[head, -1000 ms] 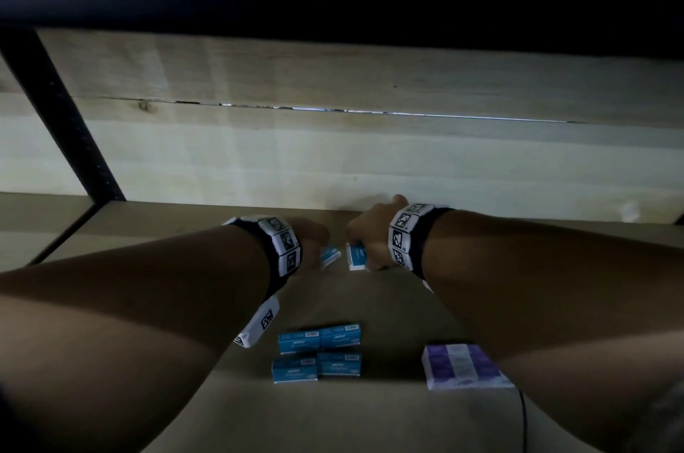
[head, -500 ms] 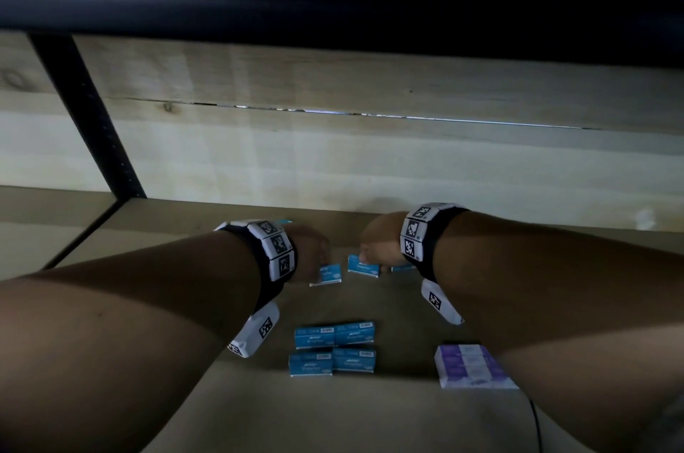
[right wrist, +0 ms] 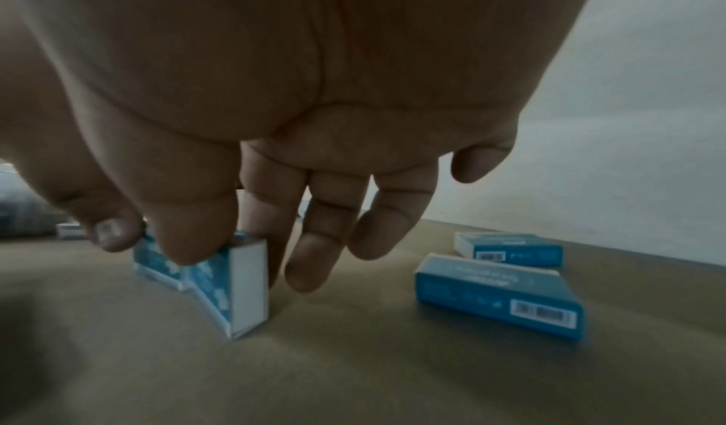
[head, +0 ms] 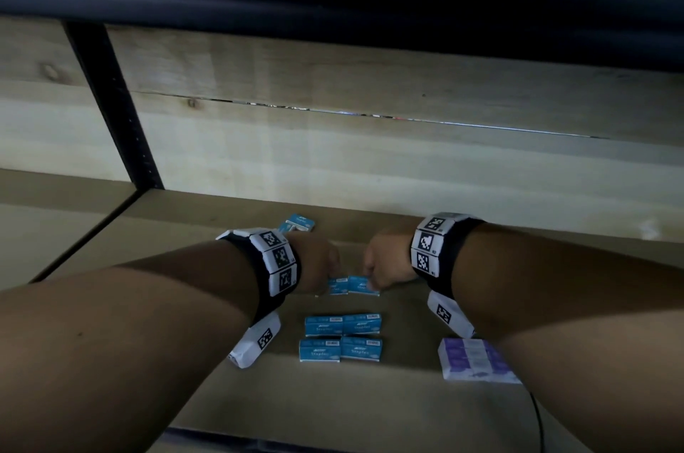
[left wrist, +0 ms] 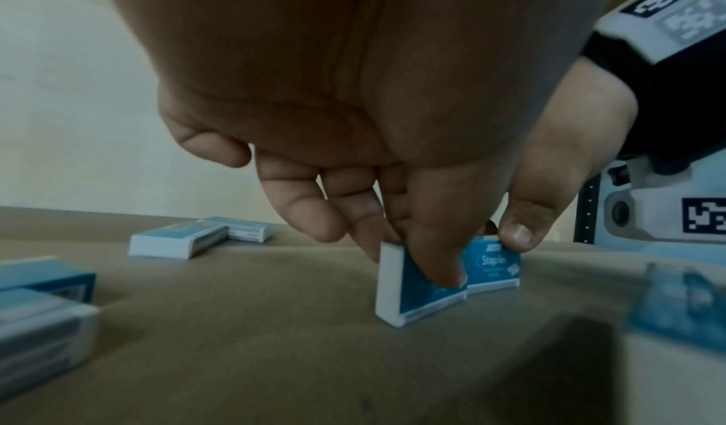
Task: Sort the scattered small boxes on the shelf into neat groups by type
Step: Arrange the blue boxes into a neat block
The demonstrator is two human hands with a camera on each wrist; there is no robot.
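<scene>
Two blue staple boxes [head: 337, 285] [head: 361, 284] stand on edge side by side on the brown shelf [head: 370, 408]. My left hand [head: 318, 262] pinches the left box [left wrist: 416, 289], thumb on its blue face. My right hand [head: 381, 265] pinches the right box [right wrist: 235, 279] the same way. Nearer to me lies a tidy block of several blue staple boxes [head: 342, 336]. A purple box [head: 477, 360] lies at the front right. Two loose blue boxes [head: 298, 223] rest near the back wall, and two more [right wrist: 499, 295] lie beyond my right hand.
A pale wooden back wall [head: 370, 164] closes the shelf. A black upright post [head: 118, 112] stands at the back left, and a dark shelf hangs overhead. A thin black cable [head: 536, 415] runs along the front right.
Both hands have drawn back from the rear wall toward the block of blue boxes. The two boxes they hold have come together side by side.
</scene>
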